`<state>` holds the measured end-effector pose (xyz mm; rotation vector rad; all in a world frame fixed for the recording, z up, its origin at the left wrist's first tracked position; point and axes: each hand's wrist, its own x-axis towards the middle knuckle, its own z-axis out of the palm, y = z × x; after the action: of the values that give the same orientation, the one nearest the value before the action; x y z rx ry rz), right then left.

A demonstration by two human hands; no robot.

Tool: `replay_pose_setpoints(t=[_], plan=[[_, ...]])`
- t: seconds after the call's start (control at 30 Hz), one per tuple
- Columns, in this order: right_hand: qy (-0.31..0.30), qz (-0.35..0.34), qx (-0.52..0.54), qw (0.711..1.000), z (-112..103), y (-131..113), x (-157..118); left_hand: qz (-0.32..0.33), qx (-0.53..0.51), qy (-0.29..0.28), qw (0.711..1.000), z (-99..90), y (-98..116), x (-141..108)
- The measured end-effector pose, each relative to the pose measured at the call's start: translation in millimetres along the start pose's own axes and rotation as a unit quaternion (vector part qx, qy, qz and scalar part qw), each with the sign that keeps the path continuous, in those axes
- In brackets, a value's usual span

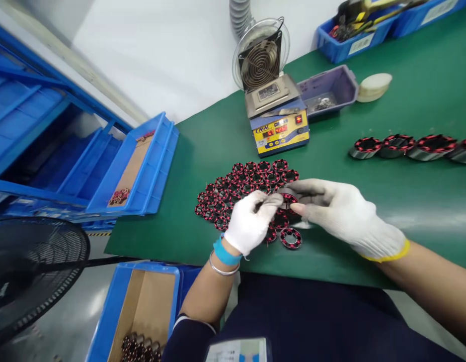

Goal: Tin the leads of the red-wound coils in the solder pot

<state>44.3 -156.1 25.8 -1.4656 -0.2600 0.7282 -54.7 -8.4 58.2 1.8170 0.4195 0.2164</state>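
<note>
Both my hands wear white gloves with greyed fingertips. Between them is a motor stator (288, 199), a dark ring with red-and-black windings, raised over the others. My right hand (336, 208) grips its right side, a bare thumb tip showing at the front. From the left, my left hand (253, 218) has its fingers pinched at the ring's edge; the exact contact is partly hidden. Underneath and to the left, a cluster of stators (233, 188) stands in rows on the green table. One loose stator (291, 238) lies just below my hands.
Behind the cluster stands a yellow-and-blue solder pot (281, 133) with a fan (261, 65). A purple bin (329, 90) adjoins it. More stators (397, 146) line the right. Blue trays (133, 166) sit left, above a floor fan (32, 276) and a lined crate (153, 296).
</note>
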Motion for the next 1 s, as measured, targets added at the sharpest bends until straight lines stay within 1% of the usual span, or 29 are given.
replay_pose_setpoints(t=[0.07,0.1,0.13,0.2,0.23,0.27,0.3,0.37,0.4,0.47,0.5,0.57,0.63,0.67,0.7,0.73,0.8,0.83,0.9,0.97,1.0], plan=[[-0.004,0.015,0.007,1.000,-0.9,-2.4,0.4,-0.007,-0.043,-0.018,0.999,-2.8,1.9,-2.4],[-0.005,0.021,0.014,1.000,-1.7,-3.0,1.1,-0.002,-0.080,-0.017,0.997,-6.4,1.6,-3.5],[-0.006,0.025,0.027,0.999,-2.4,-3.2,2.1,0.004,-0.117,-0.001,0.993,-10.2,0.7,-4.1],[-0.001,0.033,0.068,0.997,-3.3,-1.8,4.7,0.005,-0.178,0.054,0.983,-14.6,-1.7,-3.9],[0.004,0.041,0.094,0.995,-3.4,-0.4,6.1,-0.008,-0.193,0.071,0.979,-14.0,-2.8,-3.1],[0.009,0.053,0.121,0.991,-3.2,1.1,7.5,-0.030,-0.199,0.068,0.977,-11.4,-3.7,-2.0],[0.012,0.065,0.142,0.988,-2.9,2.6,8.6,-0.055,-0.203,0.048,0.977,-7.1,-4.4,-0.7],[0.012,0.078,0.158,0.984,-2.4,5.3,9.9,-0.094,-0.207,-0.013,0.974,3.7,-5.1,2.2],[0.012,0.075,0.155,0.985,-2.5,6.1,10.0,-0.103,-0.204,-0.035,0.973,8.6,-5.3,3.5],[0.016,0.055,0.135,0.989,-3.2,6.5,9.5,-0.104,-0.185,-0.060,0.975,13.6,-5.3,4.8],[0.022,0.044,0.121,0.991,-3.8,6.2,8.9,-0.104,-0.170,-0.070,0.978,12.9,-5.2,4.6],[0.036,0.031,0.098,0.994,-4.7,4.8,7.7,-0.110,-0.146,-0.096,0.978,5.5,-5.0,2.3],[0.048,0.030,0.093,0.994,-4.8,3.6,6.9,-0.116,-0.162,-0.133,0.971,-5.8,-5.1,-1.5],[0.050,0.033,0.100,0.993,-4.6,3.3,6.9,-0.109,-0.186,-0.136,0.967,-10.8,-5.3,-3.2],[0.050,0.034,0.109,0.992,-4.1,3.2,6.9,-0.098,-0.211,-0.124,0.965,-14.2,-5.4,-4.4],[0.047,0.033,0.116,0.992,-3.5,3.2,6.9,-0.085,-0.225,-0.097,0.966,-15.4,-5.5,-4.9],[0.040,0.022,0.111,0.993,-1.9,3.3,6.3,-0.073,-0.200,-0.035,0.976,-10.4,-5.4,-3.8],[0.040,0.012,0.100,0.994,-1.1,3.2,5.5,-0.076,-0.171,-0.020,0.982,-5.0,-5.3,-2.4],[0.043,-0.013,0.071,0.996,0.6,2.7,2.8,-0.095,-0.120,-0.031,0.988,8.0,-4.5,1.2],[0.048,-0.043,0.045,0.997,2.1,2.4,-0.8,-0.107,-0.113,-0.054,0.986,17.1,-3.6,3.7],[0.050,-0.058,0.033,0.997,2.7,2.7,-2.6,-0.109,-0.116,-0.056,0.986,18.4,-3.2,4.0]])
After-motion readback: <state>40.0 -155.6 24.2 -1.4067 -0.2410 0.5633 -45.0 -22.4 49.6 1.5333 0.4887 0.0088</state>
